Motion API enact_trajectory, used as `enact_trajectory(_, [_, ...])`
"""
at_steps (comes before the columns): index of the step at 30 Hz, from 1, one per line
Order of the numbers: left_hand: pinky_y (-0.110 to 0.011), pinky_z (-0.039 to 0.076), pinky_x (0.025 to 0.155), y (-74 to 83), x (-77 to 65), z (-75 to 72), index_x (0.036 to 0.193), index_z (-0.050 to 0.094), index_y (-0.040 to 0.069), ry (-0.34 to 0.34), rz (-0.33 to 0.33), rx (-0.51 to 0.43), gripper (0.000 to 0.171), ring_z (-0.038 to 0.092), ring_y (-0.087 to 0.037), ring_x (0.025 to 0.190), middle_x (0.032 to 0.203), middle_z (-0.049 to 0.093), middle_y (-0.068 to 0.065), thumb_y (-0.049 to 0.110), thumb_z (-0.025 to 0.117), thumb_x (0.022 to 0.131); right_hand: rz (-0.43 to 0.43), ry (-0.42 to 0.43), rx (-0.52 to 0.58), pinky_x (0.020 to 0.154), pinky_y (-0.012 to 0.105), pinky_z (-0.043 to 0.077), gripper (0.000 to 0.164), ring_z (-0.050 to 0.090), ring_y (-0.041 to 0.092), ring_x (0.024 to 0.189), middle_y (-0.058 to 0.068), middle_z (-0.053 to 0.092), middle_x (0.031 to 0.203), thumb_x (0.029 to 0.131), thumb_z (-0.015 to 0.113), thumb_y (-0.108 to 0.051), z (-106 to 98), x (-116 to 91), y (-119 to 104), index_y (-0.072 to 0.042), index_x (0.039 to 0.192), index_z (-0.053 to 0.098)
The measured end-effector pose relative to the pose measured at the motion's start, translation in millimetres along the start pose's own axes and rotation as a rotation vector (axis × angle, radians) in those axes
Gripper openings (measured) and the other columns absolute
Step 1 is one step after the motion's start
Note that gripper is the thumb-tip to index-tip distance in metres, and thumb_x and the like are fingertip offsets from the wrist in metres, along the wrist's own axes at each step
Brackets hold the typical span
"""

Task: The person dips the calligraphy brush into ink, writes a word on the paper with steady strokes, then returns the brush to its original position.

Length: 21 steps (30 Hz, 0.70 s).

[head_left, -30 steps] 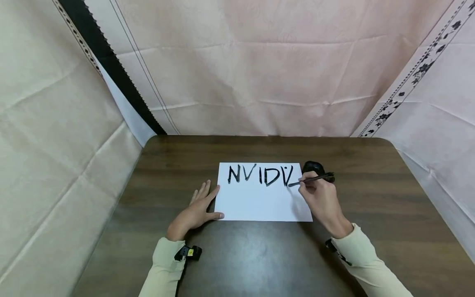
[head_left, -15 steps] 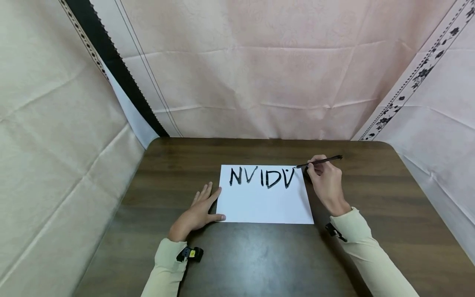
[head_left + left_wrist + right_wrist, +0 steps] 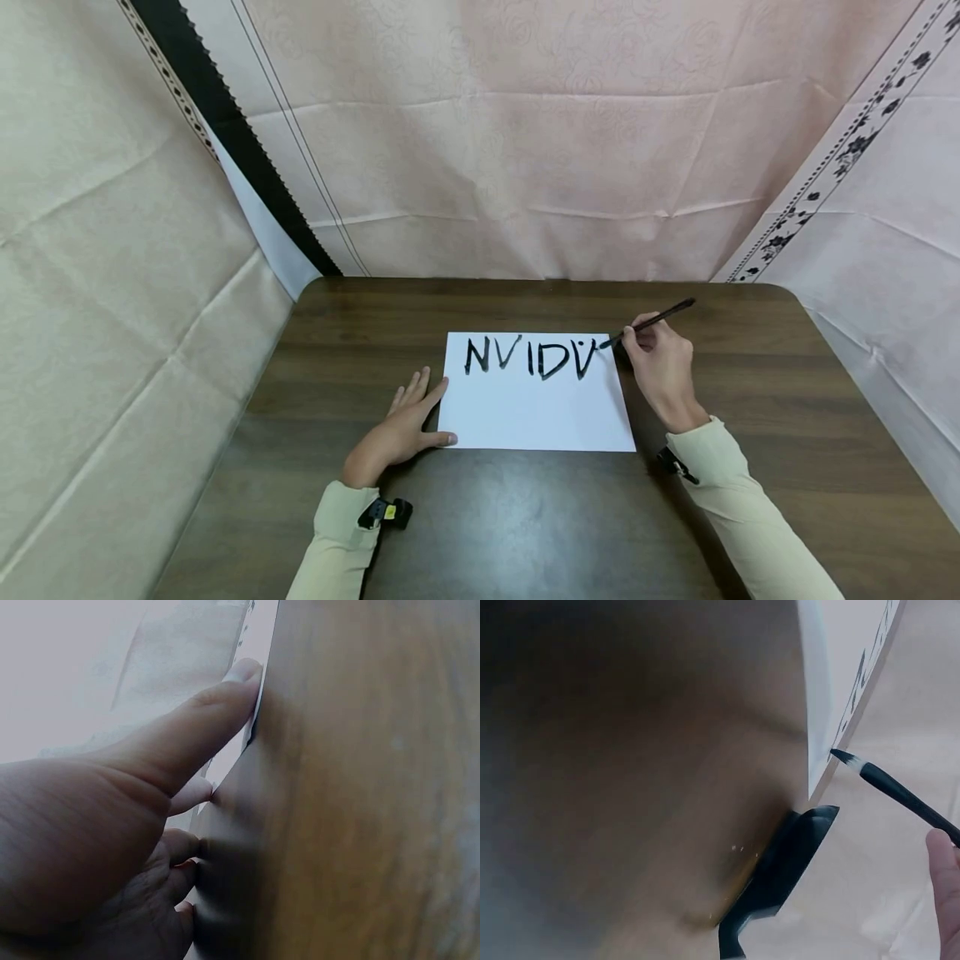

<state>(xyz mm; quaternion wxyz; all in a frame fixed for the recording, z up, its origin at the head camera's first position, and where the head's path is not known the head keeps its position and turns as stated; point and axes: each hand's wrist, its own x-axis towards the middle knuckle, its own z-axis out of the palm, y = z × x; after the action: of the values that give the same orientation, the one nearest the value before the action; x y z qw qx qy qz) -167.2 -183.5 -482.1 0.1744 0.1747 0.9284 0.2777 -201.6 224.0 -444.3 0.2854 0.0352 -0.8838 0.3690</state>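
A white sheet of paper (image 3: pixel 525 417) lies on the table with black brushed letters (image 3: pixel 553 360) along its top, reading N, V, I, D and a V-like shape with a dot. My left hand (image 3: pixel 401 425) rests at the sheet's left edge, fingers spread, thumb on its lower left corner. In the left wrist view the thumb (image 3: pixel 202 720) presses the paper's edge. My right hand (image 3: pixel 662 371) pinches a dark ink brush (image 3: pixel 670 312). Its tip is at the top of the last letter's right stroke. The right wrist view shows the brush's (image 3: pixel 896 791) black tip and pale bristle base.
A glossy black dish-like object (image 3: pixel 787 859) stands beside the paper's right edge in the right wrist view; my right hand mostly hides it in the head view. The brown wooden table (image 3: pixel 510 525) meets hanging pale cloths (image 3: pixel 570 183) at its back and sides.
My right hand has moved up and slightly right, taking the brush tip from the last letter's bottom to its upper right; the handle now tilts more steeply. My left hand stays in place.
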Motion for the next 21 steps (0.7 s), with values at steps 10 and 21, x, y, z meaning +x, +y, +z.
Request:
enact_trajectory(10, [-0.06, -0.003, 0.129, 0.4, 0.3, -4.4, 0.169, 0.022, 0.011, 0.007, -0.008, -0.008, 0.096, -0.007, -0.039, 0.162, 0.176, -0.005, -0.021, 0.035, 0.079, 0.097, -0.019, -0.075, -0.128, 0.071, 0.057, 0.06, 0.01, 0.077, 0.034, 0.079, 0.02, 0.077, 0.089, 0.1, 0.065, -0.007, -27.9, -21.8, -12.7, 0.002, 0.103, 0.068])
enact_trajectory(21, [-0.061, -0.003, 0.129, -0.7, 1.1, -0.8, 0.17, 0.021, 0.011, 0.0, -0.005, 0.0, 0.096, -0.008, -0.039, 0.162, 0.176, -0.005, -0.021, 0.037, 0.078, 0.097, -0.028, 0.006, -0.052, 0.069, 0.002, 0.043, 0.008, 0.078, 0.028, 0.078, 0.015, 0.077, 0.089, 0.102, 0.068, -0.008, -31.1, -20.9, -16.5, 0.0, 0.103, 0.069])
